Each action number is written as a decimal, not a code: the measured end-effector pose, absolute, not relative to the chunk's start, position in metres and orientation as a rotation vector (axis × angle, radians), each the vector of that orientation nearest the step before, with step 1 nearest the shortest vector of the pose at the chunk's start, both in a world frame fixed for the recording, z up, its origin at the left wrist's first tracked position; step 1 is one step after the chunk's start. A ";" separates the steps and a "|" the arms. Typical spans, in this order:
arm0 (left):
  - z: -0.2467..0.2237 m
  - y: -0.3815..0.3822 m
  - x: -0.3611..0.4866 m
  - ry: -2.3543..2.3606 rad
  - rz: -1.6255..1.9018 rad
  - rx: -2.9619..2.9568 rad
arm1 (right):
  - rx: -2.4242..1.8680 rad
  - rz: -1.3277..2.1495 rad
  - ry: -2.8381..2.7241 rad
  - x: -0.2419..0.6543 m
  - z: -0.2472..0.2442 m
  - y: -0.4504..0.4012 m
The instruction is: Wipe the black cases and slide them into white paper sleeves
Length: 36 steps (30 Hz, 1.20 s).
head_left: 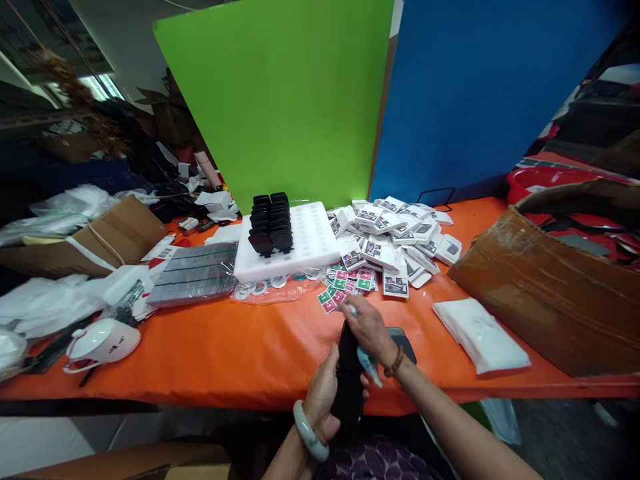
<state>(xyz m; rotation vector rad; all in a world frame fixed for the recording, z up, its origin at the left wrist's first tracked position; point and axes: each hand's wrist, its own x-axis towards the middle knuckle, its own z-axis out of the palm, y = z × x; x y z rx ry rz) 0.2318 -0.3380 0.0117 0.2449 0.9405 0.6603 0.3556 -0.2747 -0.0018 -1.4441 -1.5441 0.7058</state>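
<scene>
My left hand [323, 388] grips a long, flat black case-like item [349, 390] near my lap, fingertips showing along its right side. My right hand [367, 328] is closed over the item's upper end, and a light blue cloth [369, 365] hangs out beneath its fingers. Exactly what the black item is cannot be made out. Partly hidden behind my right wrist lies a dark grey, rounded flat object [403, 343] on the orange table [235, 353]. Loose red and green printed cards [345, 285] lie just beyond my right hand.
A white foam tray [313, 240] carries rows of upright black pieces [271, 223]. Beside it are a heap of small white boxes [395, 233] and plastic-wrapped grey sheets [195, 273]. A white mug [104, 341], white bags [480, 333] and a cardboard box [550, 287] flank the work area.
</scene>
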 end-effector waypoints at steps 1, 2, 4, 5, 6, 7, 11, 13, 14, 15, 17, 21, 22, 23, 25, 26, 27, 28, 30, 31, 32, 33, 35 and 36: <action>0.016 -0.338 0.232 0.919 0.681 0.225 | -1.477 0.847 -1.414 0.365 -0.002 -0.269; 0.020 -0.338 0.231 0.894 0.708 0.197 | -1.473 1.001 -1.312 0.374 -0.003 -0.266; 0.025 -0.336 0.229 0.864 0.746 0.150 | -1.387 1.329 -1.196 0.385 -0.004 -0.269; 0.026 -0.334 0.227 0.869 0.753 0.136 | -1.319 1.476 -1.165 0.387 -0.004 -0.274; 0.025 -0.333 0.226 0.882 0.748 0.126 | -1.254 1.595 -1.133 0.387 -0.004 -0.279; 0.023 -0.333 0.226 0.897 0.738 0.116 | -1.204 1.675 -1.099 0.387 -0.004 -0.285; 0.012 -0.333 0.226 0.985 0.689 0.075 | -1.222 1.629 -1.069 0.380 0.001 -0.298; 0.008 -0.332 0.227 1.013 0.704 0.033 | -1.286 1.487 -1.188 0.376 0.006 -0.300; 0.007 -0.332 0.227 1.002 0.717 -0.003 | -1.311 1.373 -1.278 0.373 0.008 -0.302; 0.006 -0.330 0.227 0.982 0.735 -0.047 | -1.322 1.234 -1.383 0.369 0.010 -0.306; 0.004 -0.327 0.222 0.940 0.776 -0.156 | -1.283 0.920 -1.638 0.358 0.014 -0.318; 0.004 -0.318 0.203 0.968 0.829 -0.280 | -1.085 0.531 -2.110 0.335 0.012 -0.351; 0.004 -0.316 0.199 0.980 0.838 -0.283 | -1.073 0.501 -2.176 0.331 0.010 -0.358; 0.003 -0.315 0.195 0.989 0.845 -0.282 | -1.083 0.491 -2.215 0.327 0.008 -0.364; 0.002 -0.314 0.192 1.000 0.860 -0.286 | -1.132 0.491 -2.237 0.324 0.004 -0.370; 0.001 -0.314 0.192 1.003 0.866 -0.285 | -1.140 0.499 -2.236 0.324 0.003 -0.371; 0.000 -0.315 0.194 1.003 0.870 -0.282 | -1.129 0.521 -2.230 0.326 0.003 -0.370; 0.000 -0.317 0.196 1.000 0.875 -0.277 | -1.105 0.565 -2.221 0.328 0.003 -0.367; 0.000 -0.321 0.202 0.985 0.888 -0.269 | -1.061 0.718 -2.158 0.338 0.006 -0.355; 0.000 -0.324 0.205 0.970 0.876 -0.256 | -1.074 0.830 -2.091 0.346 0.008 -0.348; 0.001 -0.326 0.207 0.957 0.845 -0.230 | -1.118 0.966 -2.004 0.355 0.010 -0.339; 0.002 -0.328 0.208 0.950 0.813 -0.193 | -1.188 1.121 -1.900 0.364 0.012 -0.330; 0.003 -0.331 0.207 0.970 0.794 -0.096 | -1.310 1.469 -1.723 0.386 0.014 -0.311; 0.003 -0.330 0.204 0.999 0.824 -0.043 | -1.336 1.603 -1.661 0.397 0.014 -0.302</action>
